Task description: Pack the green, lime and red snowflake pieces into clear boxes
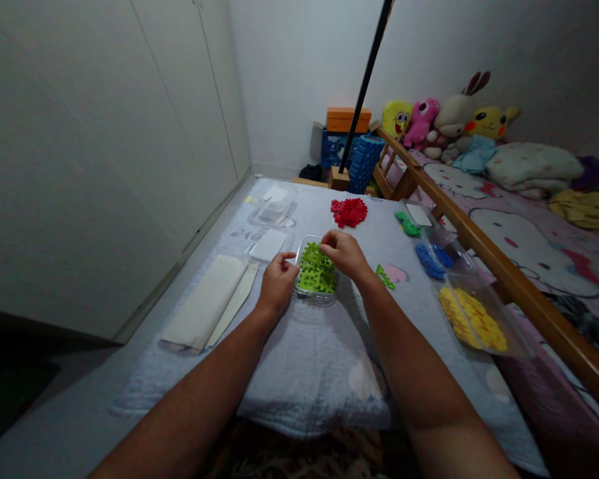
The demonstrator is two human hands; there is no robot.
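A clear plastic container [317, 297] stands in the middle of the cloth-covered table, holding several light-green interlocking plastic pieces [315, 268]. At its left rim is my left hand [279, 281], fingers curled and closed on the edge. My right hand [346, 253] reaches over the right far corner, thumb and fingers pinched at a green piece that they partly hide. To the right, a few loose green pieces [385, 277] lie on the cloth. Beyond the container sits a pile of red pieces [349, 212].
Along the right edge are containers with yellow pieces [472, 319], blue pieces [433, 259] and darker green pieces [408, 224]. Folded beige fabric [207, 299] and clear lids [269, 245] lie left. A wooden bed rail [484, 243] borders the table; a black pole [367, 83] rises behind.
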